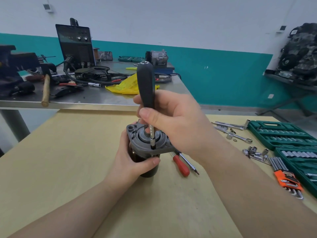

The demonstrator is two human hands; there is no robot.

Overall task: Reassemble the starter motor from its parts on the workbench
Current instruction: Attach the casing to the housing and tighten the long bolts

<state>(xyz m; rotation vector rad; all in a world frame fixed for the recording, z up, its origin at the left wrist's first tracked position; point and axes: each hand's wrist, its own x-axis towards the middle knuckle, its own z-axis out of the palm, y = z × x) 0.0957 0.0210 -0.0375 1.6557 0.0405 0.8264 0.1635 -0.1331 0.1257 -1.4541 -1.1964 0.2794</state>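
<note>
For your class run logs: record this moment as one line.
left hand: holds starter motor upright | right hand: grips nut driver, tip on end plate | table

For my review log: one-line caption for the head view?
Left hand steadies upright starter motor; right hand seats black-handled driver in its end plate.

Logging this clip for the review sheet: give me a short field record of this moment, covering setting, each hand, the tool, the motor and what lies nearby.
setting: wooden workbench, steel table behind
left hand: grips the starter motor body, holding it upright
right hand: grips the black-handled driver low on its handle
tool: upright, tip set into the motor's end flange
nearby right: red screwdriver, loose sockets, hex keys, green socket case
</note>
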